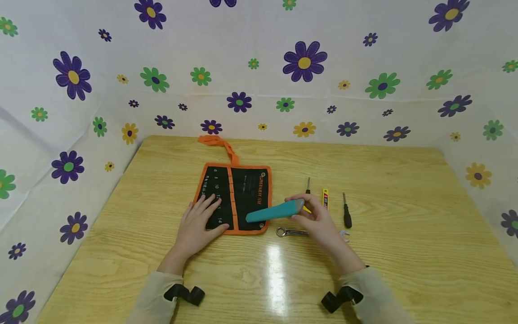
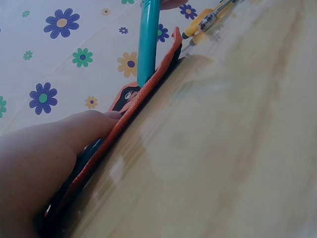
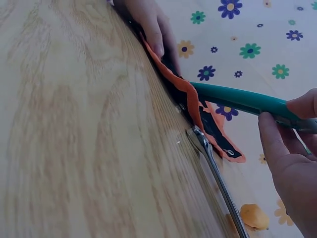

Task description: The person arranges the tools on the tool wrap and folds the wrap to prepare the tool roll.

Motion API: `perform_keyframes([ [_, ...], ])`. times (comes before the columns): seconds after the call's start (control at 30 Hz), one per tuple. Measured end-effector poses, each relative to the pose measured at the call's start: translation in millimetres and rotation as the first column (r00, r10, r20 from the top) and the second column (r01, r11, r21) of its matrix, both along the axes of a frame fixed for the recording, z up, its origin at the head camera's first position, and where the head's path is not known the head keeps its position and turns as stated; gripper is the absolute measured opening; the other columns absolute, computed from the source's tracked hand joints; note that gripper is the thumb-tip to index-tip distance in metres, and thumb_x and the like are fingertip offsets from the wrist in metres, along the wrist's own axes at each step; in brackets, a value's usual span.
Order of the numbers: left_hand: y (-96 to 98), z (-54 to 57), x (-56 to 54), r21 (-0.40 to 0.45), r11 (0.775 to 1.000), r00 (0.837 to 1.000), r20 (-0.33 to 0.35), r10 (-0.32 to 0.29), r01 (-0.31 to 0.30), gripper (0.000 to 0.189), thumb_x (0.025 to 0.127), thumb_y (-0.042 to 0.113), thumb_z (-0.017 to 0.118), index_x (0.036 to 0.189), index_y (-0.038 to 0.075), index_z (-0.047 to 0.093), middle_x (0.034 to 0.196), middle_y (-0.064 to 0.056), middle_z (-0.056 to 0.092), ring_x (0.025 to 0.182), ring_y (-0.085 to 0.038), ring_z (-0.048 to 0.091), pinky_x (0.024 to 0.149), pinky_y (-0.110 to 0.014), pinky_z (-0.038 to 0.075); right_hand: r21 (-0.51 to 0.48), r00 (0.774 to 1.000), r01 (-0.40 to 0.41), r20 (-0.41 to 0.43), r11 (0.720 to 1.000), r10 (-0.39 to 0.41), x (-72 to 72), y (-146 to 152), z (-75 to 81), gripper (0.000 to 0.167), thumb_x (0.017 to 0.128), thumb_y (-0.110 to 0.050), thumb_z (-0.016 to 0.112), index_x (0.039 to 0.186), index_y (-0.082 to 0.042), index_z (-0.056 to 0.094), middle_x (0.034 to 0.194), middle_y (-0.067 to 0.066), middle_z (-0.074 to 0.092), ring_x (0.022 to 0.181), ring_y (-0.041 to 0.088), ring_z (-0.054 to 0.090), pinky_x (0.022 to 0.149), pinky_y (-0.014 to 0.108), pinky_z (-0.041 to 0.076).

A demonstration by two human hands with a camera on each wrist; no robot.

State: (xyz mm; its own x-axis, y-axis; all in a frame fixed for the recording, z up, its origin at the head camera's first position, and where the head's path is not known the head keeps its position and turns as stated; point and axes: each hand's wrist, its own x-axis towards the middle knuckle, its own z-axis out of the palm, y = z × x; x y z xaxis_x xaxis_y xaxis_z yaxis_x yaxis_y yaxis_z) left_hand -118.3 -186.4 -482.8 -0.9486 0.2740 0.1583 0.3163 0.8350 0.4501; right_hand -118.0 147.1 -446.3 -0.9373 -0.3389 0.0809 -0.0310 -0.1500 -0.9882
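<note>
Right hand [image 1: 317,222] pinching a smooth teal tool [image 1: 271,212] over a black cloth pouch [image 1: 251,189].
The tool tapers; whether its tip touches the orange-edged cloth is unclear. Left hand [image 1: 198,225] lies, fingers spread, on the pouch. The right hand hides the middle of a shiny wrench [image 1: 293,232] on the wood-grained table [image 1: 234,279].

The head view is bright and even, with a white streak of glare on the bench [image 1: 396,261] near six o'clock and a faint shadow across the flowered cloth [image 1: 226,45] at nine o'clock. Both wrist views look dimmer; the left is hazy, wood smeared at four o'clock. In the right, the teal handle [image 3: 237,97] is shaded underneath.
</note>
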Motion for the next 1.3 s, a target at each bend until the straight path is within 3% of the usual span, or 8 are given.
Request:
perform_keyframes([
  [0.33, -0.7, -1.4, -0.8, -0.001, 1.0, 1.0, 0.001, -0.002, 0.002, 0.078, 0.084, 0.056, 0.066, 0.147, 0.017, 0.041, 0.153, -0.009, 0.031, 0.143, -0.031, 0.018, 0.112, -0.055, 0.008, -0.035, 0.996, -0.083, 0.023, 0.996, 0.084, -1.5, -8.7, -3.5, 0.041, 0.091, 0.006, 0.058, 0.129, 0.005, 0.044, 0.137, 0.023, 0.043, 0.121, 0.032, 0.052, 0.088, 0.036, 0.051],
  [0.6, -0.9, -2.9, -1.1, -0.003, 1.0, 1.0, 0.0, -0.004, 0.004, 0.078, 0.084, 0.057, 0.065, 0.147, 0.017, 0.041, 0.153, -0.007, 0.031, 0.143, -0.03, 0.018, 0.113, -0.055, 0.008, -0.01, 0.994, -0.095, 0.055, 0.995, 0.096, -0.1, -11.9, -3.6, 0.043, 0.091, 0.005, 0.06, 0.131, 0.004, 0.045, 0.138, 0.024, 0.044, 0.12, 0.032, 0.053, 0.087, 0.036, 0.051],
  [0.7, -1.2, -3.7, -1.6, -0.005, 1.0, 1.0, -0.001, -0.005, 0.005, 0.078, 0.084, 0.056, 0.065, 0.147, 0.017, 0.041, 0.153, -0.007, 0.031, 0.143, -0.03, 0.018, 0.113, -0.055, 0.008, 0.035, 0.995, -0.092, 0.041, 0.995, 0.091, 0.3, -12.6, -3.3, 0.044, 0.09, 0.006, 0.06, 0.131, 0.006, 0.045, 0.138, 0.025, 0.044, 0.123, 0.033, 0.05, 0.089, 0.032, 0.05],
  [0.87, -1.1, -3.0, -1.8, -0.006, 1.0, 1.0, 0.0, -0.005, 0.005, 0.078, 0.084, 0.056, 0.065, 0.147, 0.017, 0.042, 0.153, -0.008, 0.031, 0.143, -0.031, 0.018, 0.112, -0.055, 0.008, 0.202, 0.996, -0.066, -0.039, 0.977, 0.076, -0.4, -13.4, -3.8, 0.044, 0.091, 0.003, 0.061, 0.132, 0.005, 0.047, 0.135, 0.022, 0.05, 0.121, 0.032, 0.051, 0.09, 0.026, 0.048],
  [1.03, -1.1, -1.9, -1.3, -0.004, 1.0, 1.0, 0.008, -0.004, 0.004, 0.078, 0.084, 0.056, 0.065, 0.147, 0.017, 0.041, 0.153, -0.007, 0.031, 0.143, -0.031, 0.018, 0.113, -0.055, 0.008, 0.36, 0.991, -0.045, -0.1, 0.932, 0.086, -0.1, -13.8, -2.0, 0.044, 0.091, -0.001, 0.063, 0.133, 0.003, 0.049, 0.129, 0.02, 0.053, 0.112, 0.034, 0.056, 0.085, 0.03, 0.052],
  [1.17, -1.7, -3.4, -2.0, -0.012, 1.0, 1.0, 0.004, -0.001, 0.001, 0.078, 0.084, 0.057, 0.064, 0.147, 0.017, 0.042, 0.153, -0.008, 0.031, 0.143, -0.031, 0.018, 0.113, -0.055, 0.008, 0.524, 0.978, 0.004, -0.181, 0.852, 0.106, 0.6, -14.6, 2.0, 0.048, 0.089, -0.008, 0.068, 0.134, -0.001, 0.051, 0.116, 0.014, 0.059, 0.1, 0.026, 0.061, 0.079, 0.028, 0.053],
  [1.3, -2.1, -5.3, -2.5, -0.018, 1.0, 1.0, -0.002, 0.002, -0.002, 0.077, 0.084, 0.057, 0.063, 0.147, 0.017, 0.042, 0.153, -0.007, 0.032, 0.143, -0.031, 0.019, 0.113, -0.054, 0.008, 0.634, 0.935, 0.121, -0.331, 0.764, 0.126, 0.9, -15.6, 5.3, 0.055, 0.085, -0.011, 0.073, 0.135, -0.001, 0.053, 0.105, 0.006, 0.056, 0.079, 0.017, 0.052, 0.064, 0.025, 0.048],
])
